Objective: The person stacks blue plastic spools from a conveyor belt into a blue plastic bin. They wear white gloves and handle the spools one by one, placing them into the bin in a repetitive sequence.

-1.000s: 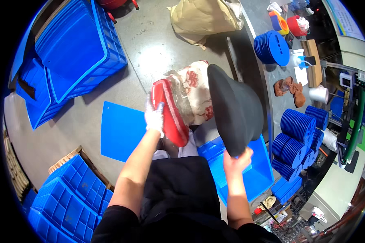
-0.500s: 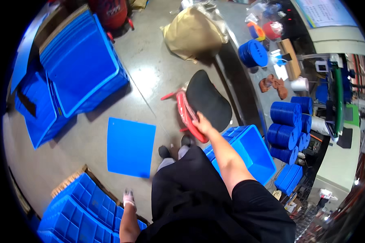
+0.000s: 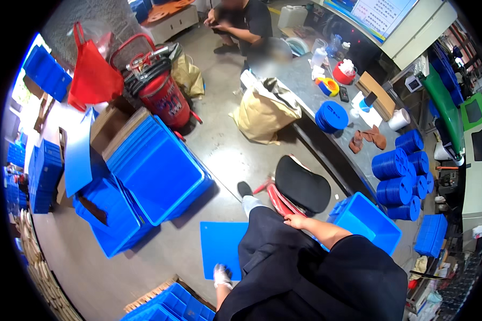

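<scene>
Chair (image 3: 303,183) at right, near blue tub (image 3: 377,222); blue sheet (image 3: 220,247) at left. Seemingly at the chair-placing step, red edge (image 3: 280,201) held in right hand (image 3: 294,221); impossible to tell grip of gloved left hand (image 3: 222,275). Next, likely needing steady hold.

The chair (image 3: 303,184) is placed between the panel (image 3: 225,246), laid on the floor (image 3: 166,251) to its left, and the bin (image 3: 367,222) to its right. Beyond the chair, a sack (image 3: 265,109) is set beside the workbench (image 3: 361,167), on which disc stacks (image 3: 393,166) are grouped. At left, crates (image 3: 168,160) are backed by an extinguisher (image 3: 168,104).
</scene>
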The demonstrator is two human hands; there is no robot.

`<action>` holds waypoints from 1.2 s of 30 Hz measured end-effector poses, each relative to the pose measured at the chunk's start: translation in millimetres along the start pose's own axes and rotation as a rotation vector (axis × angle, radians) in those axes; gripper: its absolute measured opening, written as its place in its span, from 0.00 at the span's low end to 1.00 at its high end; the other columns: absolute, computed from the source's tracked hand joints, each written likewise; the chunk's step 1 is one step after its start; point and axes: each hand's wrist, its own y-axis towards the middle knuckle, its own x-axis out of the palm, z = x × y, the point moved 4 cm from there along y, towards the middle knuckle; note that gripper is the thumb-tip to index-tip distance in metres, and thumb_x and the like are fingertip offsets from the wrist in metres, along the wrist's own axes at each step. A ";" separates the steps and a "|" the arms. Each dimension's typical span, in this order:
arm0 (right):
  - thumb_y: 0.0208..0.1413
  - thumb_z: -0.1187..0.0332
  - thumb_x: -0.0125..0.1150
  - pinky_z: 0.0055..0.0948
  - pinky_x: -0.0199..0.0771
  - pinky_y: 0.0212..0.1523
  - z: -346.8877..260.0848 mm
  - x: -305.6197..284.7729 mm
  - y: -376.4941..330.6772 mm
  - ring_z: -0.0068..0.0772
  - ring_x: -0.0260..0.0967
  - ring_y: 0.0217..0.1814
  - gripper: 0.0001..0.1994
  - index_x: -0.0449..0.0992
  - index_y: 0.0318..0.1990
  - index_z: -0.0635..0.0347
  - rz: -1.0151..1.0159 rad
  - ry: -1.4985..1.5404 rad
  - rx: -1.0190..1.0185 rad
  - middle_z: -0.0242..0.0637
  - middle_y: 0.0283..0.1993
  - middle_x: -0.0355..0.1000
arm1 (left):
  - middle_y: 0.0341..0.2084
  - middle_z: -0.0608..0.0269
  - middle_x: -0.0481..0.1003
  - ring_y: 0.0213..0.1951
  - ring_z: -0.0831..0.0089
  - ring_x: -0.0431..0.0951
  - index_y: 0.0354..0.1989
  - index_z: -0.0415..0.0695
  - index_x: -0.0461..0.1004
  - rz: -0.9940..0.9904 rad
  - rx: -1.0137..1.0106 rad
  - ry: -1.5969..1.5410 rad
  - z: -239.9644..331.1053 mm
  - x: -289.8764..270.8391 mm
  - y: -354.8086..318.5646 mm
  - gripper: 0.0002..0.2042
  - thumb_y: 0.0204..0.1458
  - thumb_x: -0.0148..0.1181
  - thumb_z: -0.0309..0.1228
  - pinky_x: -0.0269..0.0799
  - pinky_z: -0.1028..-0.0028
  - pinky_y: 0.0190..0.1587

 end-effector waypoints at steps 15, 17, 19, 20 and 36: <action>0.58 0.51 0.54 0.34 0.67 0.56 -180.9 -284.2 167.6 0.44 0.69 0.56 0.25 0.70 0.56 0.59 0.466 0.440 -0.112 0.47 0.52 0.72 | 0.42 0.56 0.72 0.38 0.66 0.74 0.59 0.44 0.64 -0.119 0.427 0.368 399.9 167.8 108.9 0.23 0.55 0.52 0.36 0.72 0.67 0.40; 0.58 0.52 0.55 0.34 0.67 0.55 -203.1 -325.2 174.2 0.41 0.69 0.55 0.24 0.70 0.56 0.60 0.473 0.453 -0.095 0.45 0.53 0.72 | 0.46 0.54 0.73 0.45 0.63 0.73 0.59 0.40 0.64 -0.078 0.318 0.388 430.5 182.9 110.2 0.23 0.56 0.51 0.35 0.70 0.65 0.47; 0.57 0.54 0.56 0.33 0.67 0.55 -199.3 -352.8 189.6 0.40 0.70 0.55 0.24 0.70 0.56 0.60 0.466 0.252 -0.094 0.44 0.53 0.72 | 0.46 0.51 0.73 0.47 0.59 0.73 0.57 0.38 0.65 -0.057 0.396 0.765 472.0 212.9 79.4 0.22 0.56 0.49 0.35 0.69 0.64 0.51; 0.57 0.53 0.55 0.35 0.67 0.56 -208.2 -357.8 203.0 0.43 0.69 0.56 0.25 0.69 0.56 0.60 0.431 0.256 -0.138 0.48 0.53 0.72 | 0.46 0.51 0.74 0.46 0.59 0.74 0.57 0.38 0.65 -0.020 0.408 0.892 492.9 211.8 82.4 0.21 0.56 0.49 0.35 0.69 0.64 0.51; 0.54 0.52 0.57 0.33 0.68 0.54 -393.0 -634.0 401.0 0.41 0.71 0.52 0.25 0.71 0.54 0.60 0.531 0.335 -0.057 0.46 0.49 0.74 | 0.42 0.52 0.74 0.45 0.55 0.74 0.48 0.42 0.70 -0.641 0.618 1.169 838.1 605.8 199.2 0.16 0.55 0.51 0.38 0.69 0.62 0.50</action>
